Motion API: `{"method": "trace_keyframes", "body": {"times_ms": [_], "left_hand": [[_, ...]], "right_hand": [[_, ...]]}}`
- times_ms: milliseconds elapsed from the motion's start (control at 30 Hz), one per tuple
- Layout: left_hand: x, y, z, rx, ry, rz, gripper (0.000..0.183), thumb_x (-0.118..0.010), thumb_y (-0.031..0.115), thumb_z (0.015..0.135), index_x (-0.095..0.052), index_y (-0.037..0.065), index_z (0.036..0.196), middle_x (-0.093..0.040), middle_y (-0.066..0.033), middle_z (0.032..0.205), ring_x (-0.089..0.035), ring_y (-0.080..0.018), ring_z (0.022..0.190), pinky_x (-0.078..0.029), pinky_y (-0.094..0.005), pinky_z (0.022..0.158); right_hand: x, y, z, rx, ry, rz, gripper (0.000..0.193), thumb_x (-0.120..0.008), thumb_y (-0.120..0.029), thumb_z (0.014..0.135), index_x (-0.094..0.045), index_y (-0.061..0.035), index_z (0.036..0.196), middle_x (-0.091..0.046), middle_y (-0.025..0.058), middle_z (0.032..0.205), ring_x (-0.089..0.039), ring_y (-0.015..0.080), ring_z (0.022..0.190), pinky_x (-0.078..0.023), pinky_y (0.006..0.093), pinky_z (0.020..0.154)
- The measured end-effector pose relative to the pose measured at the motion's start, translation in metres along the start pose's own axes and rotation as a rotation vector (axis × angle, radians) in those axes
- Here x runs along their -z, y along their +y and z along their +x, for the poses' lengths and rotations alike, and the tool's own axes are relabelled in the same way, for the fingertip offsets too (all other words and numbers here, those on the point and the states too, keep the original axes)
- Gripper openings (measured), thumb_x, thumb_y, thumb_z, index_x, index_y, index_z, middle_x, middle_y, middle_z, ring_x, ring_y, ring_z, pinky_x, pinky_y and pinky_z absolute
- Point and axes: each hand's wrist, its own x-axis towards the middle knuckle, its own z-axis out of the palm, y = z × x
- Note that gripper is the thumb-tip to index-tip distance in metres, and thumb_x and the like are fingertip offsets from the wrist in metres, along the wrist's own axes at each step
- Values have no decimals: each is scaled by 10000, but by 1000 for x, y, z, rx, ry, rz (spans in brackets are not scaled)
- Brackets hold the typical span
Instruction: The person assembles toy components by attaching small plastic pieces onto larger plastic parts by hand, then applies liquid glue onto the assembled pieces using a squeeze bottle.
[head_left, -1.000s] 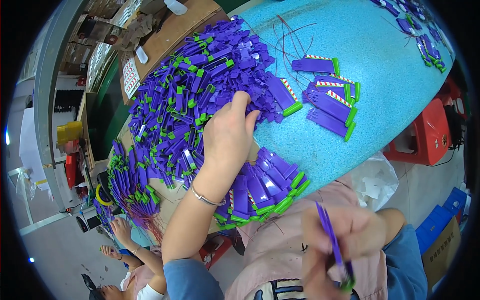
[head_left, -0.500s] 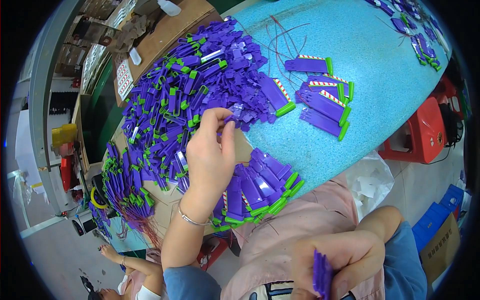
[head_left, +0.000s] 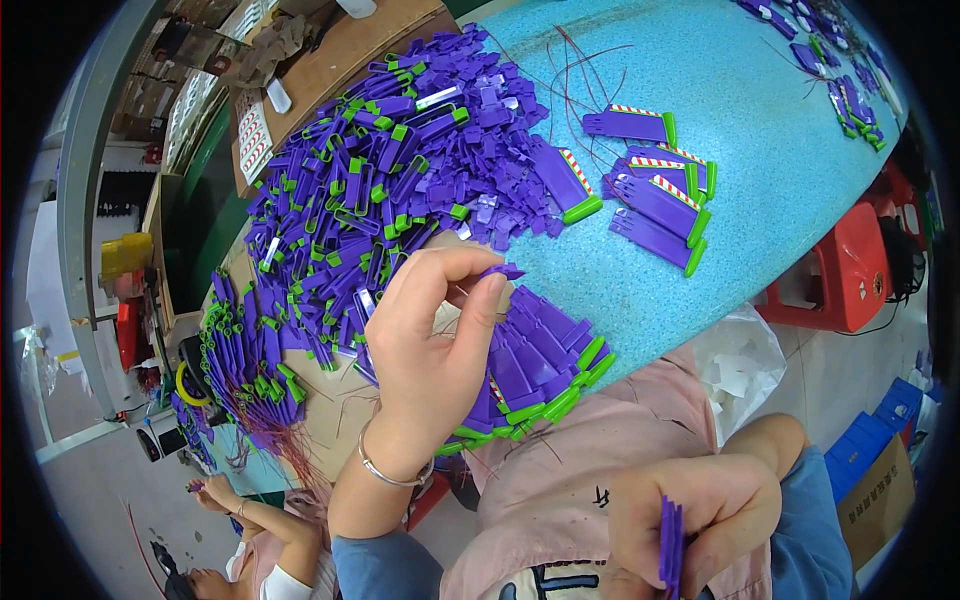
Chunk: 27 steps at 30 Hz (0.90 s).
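Observation:
My left hand [head_left: 425,345] is raised over the near edge of the pile, thumb and forefinger pinching a small purple plastic piece [head_left: 508,271]. Low in the view, close to my body, my right hand [head_left: 725,520] is closed round a few flat purple plastic parts [head_left: 670,548] seen edge-on; their lower ends run out of clear sight. Beside my left wrist lies a fanned row of purple parts with green ends [head_left: 540,360]. Beyond my fingers spreads a heap of small purple pieces [head_left: 490,130], merging leftward into purple-and-green parts [head_left: 350,190].
Several purple parts with striped stickers and thin red wires [head_left: 650,205] lie on the blue tabletop [head_left: 740,120]. More wired parts [head_left: 250,370] lie at the left, near a co-worker's hand [head_left: 215,492]. A red stool [head_left: 835,270] and a plastic bag [head_left: 740,360] stand beyond the table's edge.
My left hand has drawn back from the heap toward me and slightly right, now with the small purple piece showing in its pinch. My right hand has shifted slightly right, still gripping its parts.

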Motion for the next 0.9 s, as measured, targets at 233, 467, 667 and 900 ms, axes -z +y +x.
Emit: {"method": "trace_keyframes", "body": {"times_ms": [233, 467, 667, 900], "left_hand": [[19, 23, -14, 318, -62, -694, 140, -616, 15, 900, -567, -33, 1023, -621, -91, 970, -579, -122, 858, -464, -247, 801], [21, 35, -37, 118, -266, -314, 133, -710, 65, 801, -636, 12, 898, -602, -160, 1031, -595, -243, 903, -475, -332, 783], [4, 27, -53, 41, -74, -86, 172, -730, 22, 761, -613, -1, 885, -593, -182, 1012, -585, -247, 888, -481, -333, 757], [-14, 33, -54, 238, 149, -261, 147, -713, 35, 793, -613, -4, 894, -612, -165, 979, -594, -265, 862, -483, -336, 751]], "right_hand": [[7, -40, 11, -834, 414, -1192, 216, -531, -65, 966, -557, 50, 1147, -662, 124, 1043, -622, 158, 950, -479, 293, 824], [31, -26, 2, -512, 603, -1665, 175, -560, -11, 880, -607, 29, 1044, -681, 167, 821, -685, 228, 716, -512, 322, 604], [33, -25, 5, -461, 468, -1857, 212, -598, -20, 827, -614, 41, 1029, -663, 185, 830, -656, 303, 721, -497, 378, 649], [38, -28, 3, -456, 369, -2129, 110, -652, -85, 774, -618, 1, 835, -608, 135, 690, -595, 309, 623, -434, 400, 593]]}}
